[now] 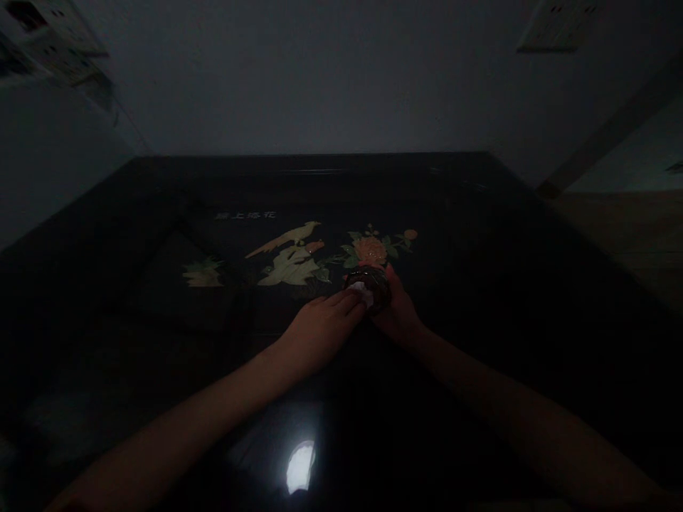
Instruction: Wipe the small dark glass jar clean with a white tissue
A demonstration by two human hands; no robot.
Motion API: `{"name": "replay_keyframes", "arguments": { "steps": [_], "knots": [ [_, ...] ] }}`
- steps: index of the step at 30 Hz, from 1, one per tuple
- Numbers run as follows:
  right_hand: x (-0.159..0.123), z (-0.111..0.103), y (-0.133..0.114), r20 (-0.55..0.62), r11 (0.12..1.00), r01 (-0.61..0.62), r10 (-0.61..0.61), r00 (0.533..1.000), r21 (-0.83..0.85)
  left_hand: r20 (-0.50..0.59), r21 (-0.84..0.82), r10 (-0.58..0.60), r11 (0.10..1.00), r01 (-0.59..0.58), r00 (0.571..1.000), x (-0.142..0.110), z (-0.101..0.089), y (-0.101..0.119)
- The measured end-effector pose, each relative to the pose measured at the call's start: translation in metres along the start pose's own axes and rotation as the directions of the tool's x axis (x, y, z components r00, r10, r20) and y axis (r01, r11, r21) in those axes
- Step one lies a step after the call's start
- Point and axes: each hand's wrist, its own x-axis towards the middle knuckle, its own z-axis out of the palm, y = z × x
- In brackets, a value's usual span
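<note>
Near the centre of the frame, just over the dark counter (459,398), is a dark round object (378,284), possibly glass in this dim light, clasped in my right hand's grip (398,306), while my left hand (328,320) presses a whitish wad (361,290) against it, below the orange flower picture (370,249).
</note>
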Motion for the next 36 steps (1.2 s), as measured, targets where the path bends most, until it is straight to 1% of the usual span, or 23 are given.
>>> {"name": "replay_keyframes", "arguments": {
  "steps": [3, 5, 7, 9, 11, 15, 19, 21, 22, 24, 27, 29, 31, 33, 36],
  "knots": [
    [0.0, 0.001, 0.0, -0.003, 1.0, 0.022, -0.022, 1.0, -0.015, -0.003, -0.12, -0.032, 0.992, 0.031, 0.999, 0.0, -0.001, 0.006],
    [-0.001, 0.002, 0.0, -0.02, 0.999, 0.03, -0.03, 0.999, -0.031, 0.001, -0.212, -0.078, 0.974, 0.077, 0.997, 0.001, -0.003, 0.01],
    [-0.002, 0.004, 0.0, -0.036, 0.999, 0.025, -0.026, 0.999, -0.049, -0.001, -0.317, -0.121, 0.941, 0.114, 0.993, 0.001, -0.004, 0.014],
    [-0.003, 0.006, -0.001, -0.041, 0.998, 0.023, -0.025, 0.999, -0.065, -0.009, -0.433, -0.141, 0.893, 0.123, 0.99, 0.002, -0.004, 0.016],
    [-0.004, 0.008, -0.002, -0.04, 0.997, 0.03, -0.033, 0.999, -0.075, -0.011, -0.557, -0.175, 0.819, 0.14, 0.984, 0.002, -0.003, 0.017],
    [-0.005, 0.01, -0.003, -0.048, 0.997, 0.044, -0.047, 0.998, -0.059, 0.05, -0.777, -0.286, 0.591, 0.217, 0.957, 0.003, 0.0, 0.018],
    [-0.006, 0.011, -0.005, -0.06, 0.998, 0.015, -0.019, 0.998, -0.066, 0.133, -0.879, -0.304, 0.403, 0.254, 0.943, 0.003, -0.001, 0.019],
    [-0.006, 0.011, -0.005, -0.069, 0.997, 0.017, -0.022, 0.997, -0.069, 0.155, -0.891, -0.313, 0.365, 0.269, 0.937, 0.002, -0.002, 0.02],
    [-0.006, 0.012, -0.004, -0.073, 0.997, 0.022, -0.027, 0.997, -0.071, 0.15, -0.887, -0.316, 0.375, 0.268, 0.937, 0.002, -0.003, 0.021],
    [-0.006, 0.012, -0.004, -0.072, 0.997, 0.031, -0.037, 0.997, -0.077, 0.111, -0.864, -0.307, 0.44, 0.244, 0.945, 0.001, -0.003, 0.023],
    [-0.007, 0.013, -0.004, -0.057, 0.996, 0.026, -0.031, 0.998, -0.084, 0.026, -0.796, -0.277, 0.576, 0.187, 0.961, 0.0, -0.003, 0.028],
    [-0.008, 0.013, -0.005, -0.05, 0.996, 0.028, -0.032, 0.998, -0.083, -0.001, -0.717, -0.242, 0.677, 0.168, 0.97, 0.0, -0.002, 0.03],
    [-0.008, 0.013, -0.005, -0.043, 0.996, 0.035, -0.039, 0.998, -0.085, 0.005, -0.616, -0.207, 0.77, 0.165, 0.978, 0.0, -0.001, 0.03],
    [-0.008, 0.013, -0.005, -0.041, 0.995, 0.04, -0.044, 0.998, -0.092, 0.029, -0.509, -0.176, 0.844, 0.166, 0.984, 0.0, -0.001, 0.029],
    [-0.007, 0.011, -0.005, -0.04, 0.994, 0.042, -0.046, 0.998, -0.1, 0.079, -0.377, -0.135, 0.913, 0.155, 0.988, -0.002, -0.005, 0.022]
  ]
}}
